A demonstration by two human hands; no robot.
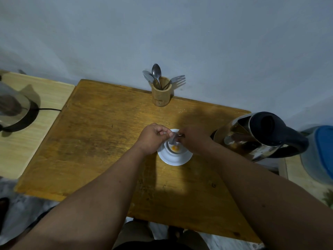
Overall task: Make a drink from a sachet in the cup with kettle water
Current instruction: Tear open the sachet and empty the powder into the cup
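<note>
A white cup stands on a white saucer in the middle of the wooden table. Orange powder lies in the bottom of the cup. My left hand and my right hand meet just above the cup, both pinching a small silvery sachet between them. The sachet hangs over the cup's mouth and is mostly hidden by my fingers. A steel kettle with a dark handle and lid stands on the table right of the cup.
A wooden holder with spoons and a fork stands at the table's back edge by the wall. On a pale side table at left sits a second kettle on a black base with a cord. A blue-lidded container stands at far right.
</note>
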